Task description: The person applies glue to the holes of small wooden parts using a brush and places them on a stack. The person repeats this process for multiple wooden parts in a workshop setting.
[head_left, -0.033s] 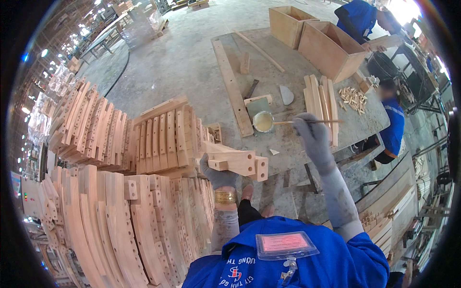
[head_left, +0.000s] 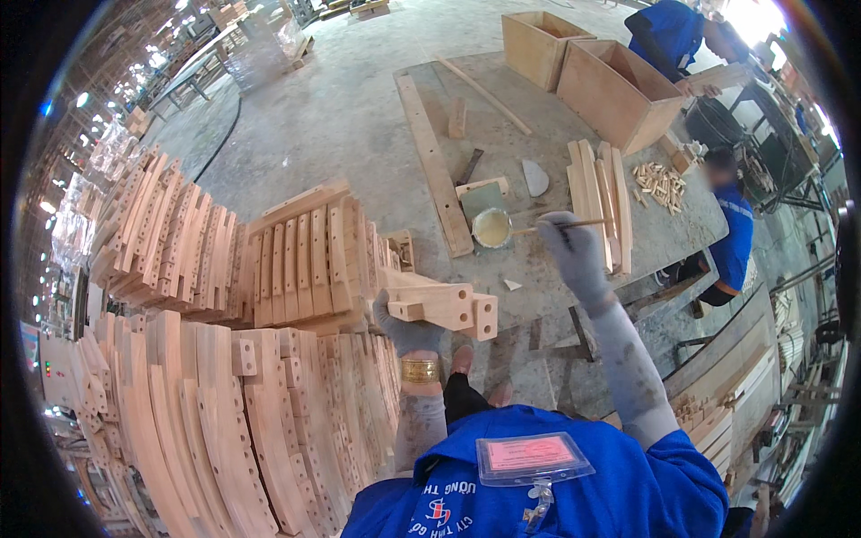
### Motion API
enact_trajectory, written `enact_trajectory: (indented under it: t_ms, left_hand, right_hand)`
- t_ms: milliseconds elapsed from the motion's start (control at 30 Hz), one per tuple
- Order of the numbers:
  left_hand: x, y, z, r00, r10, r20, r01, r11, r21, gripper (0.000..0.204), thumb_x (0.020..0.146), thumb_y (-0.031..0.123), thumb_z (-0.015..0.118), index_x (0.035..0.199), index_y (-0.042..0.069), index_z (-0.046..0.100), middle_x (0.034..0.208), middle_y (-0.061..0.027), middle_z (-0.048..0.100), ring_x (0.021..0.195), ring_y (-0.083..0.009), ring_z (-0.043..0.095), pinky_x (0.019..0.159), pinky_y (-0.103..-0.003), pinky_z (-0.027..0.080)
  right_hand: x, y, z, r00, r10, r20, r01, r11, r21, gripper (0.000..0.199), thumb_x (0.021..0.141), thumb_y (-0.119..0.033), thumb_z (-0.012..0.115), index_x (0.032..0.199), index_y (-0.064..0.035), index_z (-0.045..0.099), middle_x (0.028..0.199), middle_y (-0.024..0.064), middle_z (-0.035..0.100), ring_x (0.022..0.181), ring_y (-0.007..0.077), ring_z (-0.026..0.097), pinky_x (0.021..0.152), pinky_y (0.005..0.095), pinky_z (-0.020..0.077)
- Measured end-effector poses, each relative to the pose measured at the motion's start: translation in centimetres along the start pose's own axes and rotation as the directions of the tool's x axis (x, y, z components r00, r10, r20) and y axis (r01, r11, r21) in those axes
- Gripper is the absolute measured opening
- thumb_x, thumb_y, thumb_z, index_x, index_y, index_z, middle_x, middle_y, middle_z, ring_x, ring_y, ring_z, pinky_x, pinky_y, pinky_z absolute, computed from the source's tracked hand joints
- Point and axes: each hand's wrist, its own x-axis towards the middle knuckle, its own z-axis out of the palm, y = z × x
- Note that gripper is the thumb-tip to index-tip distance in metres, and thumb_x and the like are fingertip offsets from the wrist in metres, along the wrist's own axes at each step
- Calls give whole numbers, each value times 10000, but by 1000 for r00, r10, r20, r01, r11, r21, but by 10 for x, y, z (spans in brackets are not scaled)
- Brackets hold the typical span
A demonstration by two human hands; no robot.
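Note:
My left hand [head_left: 413, 331], gloved in grey, is closed around pale wooden pieces [head_left: 438, 303] whose ends have drilled round holes. They point away to the right, just off the table's near edge. My right hand [head_left: 575, 258], also gloved, pinches a thin wooden stick [head_left: 587, 221] above the table. The stick's left end reaches the rim of a small round pot [head_left: 491, 229] of cream-coloured paste; whether its tip is inside I cannot tell. Right beyond my right hand lie several wooden slats [head_left: 603, 193] and a heap of short dowels [head_left: 661, 183].
Stacks of drilled wooden parts [head_left: 206, 412] fill my left side. On the table [head_left: 529, 278] are a long board [head_left: 435, 166], a hammer [head_left: 469, 167] and two open wooden boxes [head_left: 619, 94]. Two people in blue work at the far right, one bending [head_left: 665, 31], one lower [head_left: 737, 224].
My right hand has shifted slightly left, taking the stick toward the pot. My left hand and the wooden pieces stay almost in place.

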Motion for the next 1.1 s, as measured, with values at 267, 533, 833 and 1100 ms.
enact_trajectory:
  t_ms: [267, 533, 833, 1100]
  left_hand:
    - [-5, 2, 3, 976, 32, -213, -17, 997, 74, 511, 833, 450, 464, 1188, 85, 507, 1121, -130, 568, 1003, -314, 579, 865, -467, 499]
    - [5, 2, -4, 969, 16, -248, -4, 999, 48, 602, 792, 468, 471, 1267, 101, 436, 1133, -145, 524, 1021, -353, 544, 853, -535, 479]
    - [11, -7, -6, 978, -8, -206, 22, 998, 64, 575, 801, 461, 467, 1237, 87, 464, 1134, -148, 540, 1005, -340, 560, 861, -516, 479]
    - [15, 2, -20, 982, -2, -188, 2, 1000, -1, 509, 801, 443, 458, 1156, 85, 531, 1125, -121, 578, 1032, -316, 567, 890, -492, 469]
  right_hand:
    - [20, 107, 69, 987, -64, 148, 111, 936, -335, 172, 837, -260, 616, 854, -95, 662, 830, 114, 650, 766, 317, 622, 660, 386, 488]
    - [26, 118, 74, 983, -11, 185, 70, 947, -313, 211, 838, -287, 611, 863, -87, 673, 827, 124, 655, 751, 323, 628, 648, 390, 491]
    - [8, 125, 61, 965, 238, 110, -231, 970, -71, 231, 879, -231, 594, 865, -9, 657, 784, 132, 657, 690, 219, 643, 608, 305, 477]
    - [8, 4, 24, 942, 335, -1, -266, 752, 603, 195, 920, -173, 540, 925, 5, 621, 750, 30, 605, 665, 81, 553, 601, 223, 452]
